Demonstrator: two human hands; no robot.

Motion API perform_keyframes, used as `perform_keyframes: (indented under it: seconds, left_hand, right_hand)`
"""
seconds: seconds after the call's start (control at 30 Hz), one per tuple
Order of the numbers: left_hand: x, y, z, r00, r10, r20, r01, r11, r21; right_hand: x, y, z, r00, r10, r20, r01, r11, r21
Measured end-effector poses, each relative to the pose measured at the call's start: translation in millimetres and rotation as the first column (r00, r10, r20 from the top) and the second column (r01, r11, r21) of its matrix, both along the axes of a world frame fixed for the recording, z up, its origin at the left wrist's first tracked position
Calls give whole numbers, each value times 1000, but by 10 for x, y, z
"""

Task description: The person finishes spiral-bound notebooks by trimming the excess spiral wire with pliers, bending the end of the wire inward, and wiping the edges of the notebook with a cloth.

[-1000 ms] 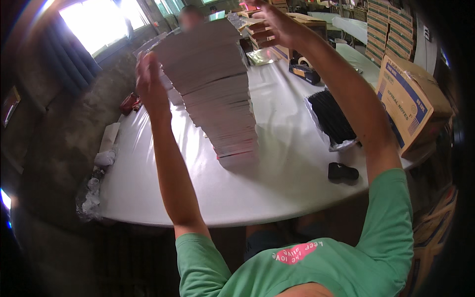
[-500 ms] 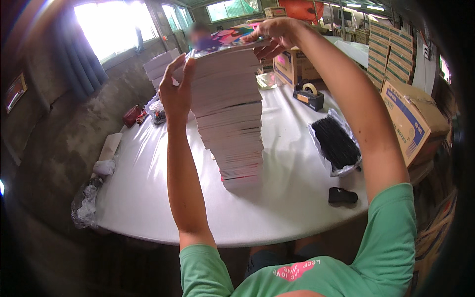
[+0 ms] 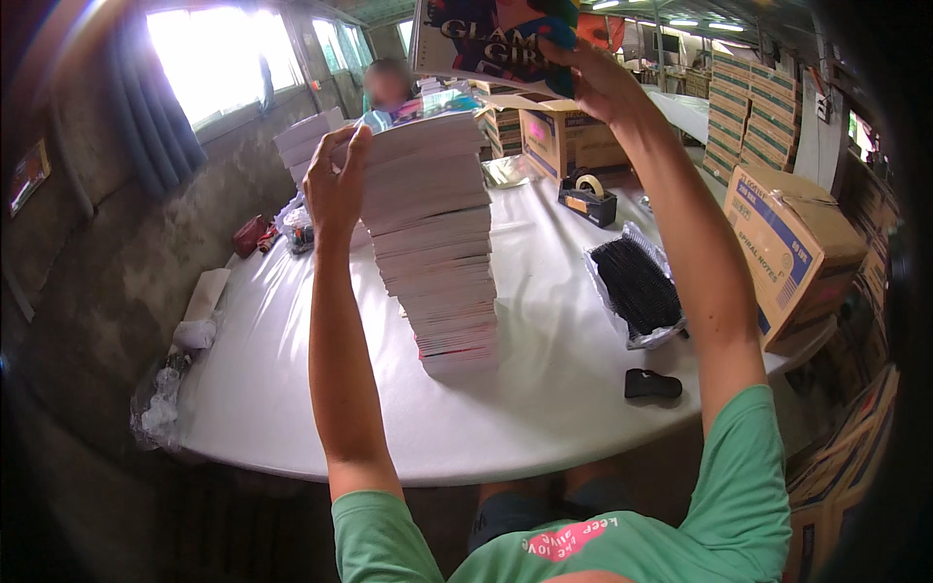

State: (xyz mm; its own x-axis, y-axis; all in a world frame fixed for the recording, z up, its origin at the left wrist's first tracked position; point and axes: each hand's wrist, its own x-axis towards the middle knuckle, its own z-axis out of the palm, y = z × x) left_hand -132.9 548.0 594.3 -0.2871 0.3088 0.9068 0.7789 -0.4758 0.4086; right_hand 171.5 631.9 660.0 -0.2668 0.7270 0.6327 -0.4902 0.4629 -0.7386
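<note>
A tall stack of notebooks (image 3: 437,233) stands on the white-covered table, its pale page edges toward me and slightly uneven. My left hand (image 3: 335,185) rests against the top left corner of the stack, thumb and fingers apart. Above the stack, my right hand (image 3: 598,85) grips a colourful-covered notebook (image 3: 466,49) by its right side, thumb lying on the cover. This notebook is tilted and clear of the pile; whether it is one or several together I cannot tell. Another bright cover shows at the stack's top.
On the table (image 3: 544,389) are a tape dispenser (image 3: 590,202), a plastic-wrapped bundle of black strips (image 3: 637,285) and a small black object (image 3: 652,384). Cartons (image 3: 802,253) stand at the right. Another paper stack (image 3: 306,141) and a person (image 3: 387,87) are beyond.
My right hand has lifted the notebook off the stack, up and slightly right. The left hand stays at the stack's corner. The whole view has shifted a little.
</note>
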Motion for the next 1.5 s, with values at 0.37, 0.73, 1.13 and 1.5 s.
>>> perform_keyframes:
  seconds: [0.37, 0.73, 1.13, 1.5]
  left_hand:
    - [1130, -1310, -1100, 327, -743, 584, 619, 635, 462]
    - [421, -1561, -3069, 584, -457, 671, 789, 513, -338]
    - [691, -1485, -3388, 902, -159, 401, 339, 835, -433]
    - [1518, -1206, -2736, 883, -175, -436, -14, 918, -396]
  right_hand:
    - [-653, -1696, -2025, 922, 45, -385, -140, 965, -224]
    - [181, -1759, -3823, 888, 75, 454, 143, 893, -427]
    - [-49, -1709, -4120, 799, -9, 602, 326, 847, -420]
    - [896, -865, -3271, 605, -220, 766, 82, 973, 215]
